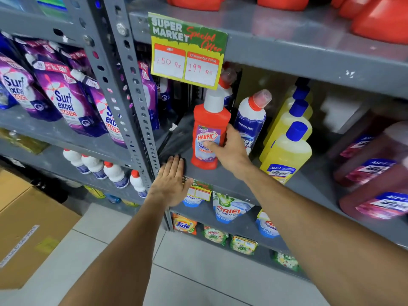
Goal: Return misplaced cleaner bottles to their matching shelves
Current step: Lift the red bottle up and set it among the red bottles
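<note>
A red Harpic bottle point(209, 138) with a white neck stands upright near the front of the grey metal shelf point(223, 177), at its left end beside the perforated upright post point(132, 107). The right hand point(229, 149) reaches in from the lower right and has its grip on this bottle: the thumb lies across the front label and the fingers pass around the bottle's right side, though how tightly they press cannot be told. The left hand point(171, 182) is released, palm down and fingers straight, lying flat on the shelf's front edge just left of the bottle and not touching it. Just right of the red bottle stands a white and blue bottle point(251, 122) with a red collar and a clear cap, and a 2nd one of the same kind shows behind the red bottle. Further right is a row of 3 yellow bottles point(287, 149) with blue caps, running from front to back, and beyond them lie blurred dark red bottles point(373, 173) with purple labels. A price card point(187, 49) reading 250 Rs and 199 Rs hangs from the shelf above, over the red bottle's top. In the bay to the left stand purple Surf Excel pouches point(64, 100), with small white bottles point(114, 174) on the shelf below them
</note>
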Demonstrator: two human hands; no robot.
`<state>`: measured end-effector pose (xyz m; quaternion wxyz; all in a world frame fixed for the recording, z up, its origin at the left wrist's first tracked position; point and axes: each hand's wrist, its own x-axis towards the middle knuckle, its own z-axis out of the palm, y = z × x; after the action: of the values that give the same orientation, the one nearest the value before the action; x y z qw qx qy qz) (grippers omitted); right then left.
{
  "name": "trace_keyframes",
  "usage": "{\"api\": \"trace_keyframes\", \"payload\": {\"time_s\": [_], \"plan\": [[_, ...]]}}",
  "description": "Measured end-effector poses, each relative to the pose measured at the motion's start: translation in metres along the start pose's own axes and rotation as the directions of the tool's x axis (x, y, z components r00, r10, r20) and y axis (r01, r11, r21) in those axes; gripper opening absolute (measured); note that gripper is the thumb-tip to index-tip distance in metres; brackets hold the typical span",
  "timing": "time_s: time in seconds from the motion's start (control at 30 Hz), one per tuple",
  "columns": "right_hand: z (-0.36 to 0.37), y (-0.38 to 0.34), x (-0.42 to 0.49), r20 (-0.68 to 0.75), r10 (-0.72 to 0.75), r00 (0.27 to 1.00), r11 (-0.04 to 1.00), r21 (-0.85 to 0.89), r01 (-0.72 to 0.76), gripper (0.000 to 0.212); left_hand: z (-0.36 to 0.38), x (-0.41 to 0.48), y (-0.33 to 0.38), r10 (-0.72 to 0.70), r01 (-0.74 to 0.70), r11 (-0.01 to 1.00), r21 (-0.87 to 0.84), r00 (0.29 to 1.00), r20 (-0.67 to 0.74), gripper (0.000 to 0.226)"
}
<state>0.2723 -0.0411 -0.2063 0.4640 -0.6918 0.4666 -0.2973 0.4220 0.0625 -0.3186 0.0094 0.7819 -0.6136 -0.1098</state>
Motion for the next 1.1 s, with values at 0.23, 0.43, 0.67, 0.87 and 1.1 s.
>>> {"api": "trace_keyframes", "payload": {"time_s": [0.23, 0.43, 0.67, 0.87, 1.1], "plan": [[-0.036, 0.024, -0.042, -0.109, -0.020, 0.994, 1.000, -0.011, 0.019, 0.058, -0.014, -0.001, 0.002, -0.011, 0.013, 1.000, -0.012, 0.995, 0.099, 0.078], [-0.067, 0.028, -0.082, -0.088, -0.074, 0.993, 0.997, 0.026, 0.076, 0.056, -0.015, -0.035, 0.025, 0.061, -0.063, 0.997, -0.033, 0.997, -0.057, 0.075], [-0.098, -0.022, -0.126, -0.093, -0.222, 0.971, 0.974, 0.022, 0.225, 0.045, -0.076, -0.084, 0.054, -0.005, 0.001, 1.000, -0.012, 0.935, -0.355, 0.077], [-0.131, -0.113, -0.151, -0.151, -0.414, 0.898, 0.902, 0.062, 0.427, 0.043, -0.161, -0.116, 0.062, -0.054, 0.036, 0.999, -0.040, 0.740, -0.671, 0.072], [-0.183, -0.228, -0.124, -0.298, -0.548, 0.782, 0.814, 0.025, 0.580, 0.047, -0.281, -0.097, 0.083, 0.056, -0.016, 0.998, 0.061, 0.658, -0.751, 0.073]]}}
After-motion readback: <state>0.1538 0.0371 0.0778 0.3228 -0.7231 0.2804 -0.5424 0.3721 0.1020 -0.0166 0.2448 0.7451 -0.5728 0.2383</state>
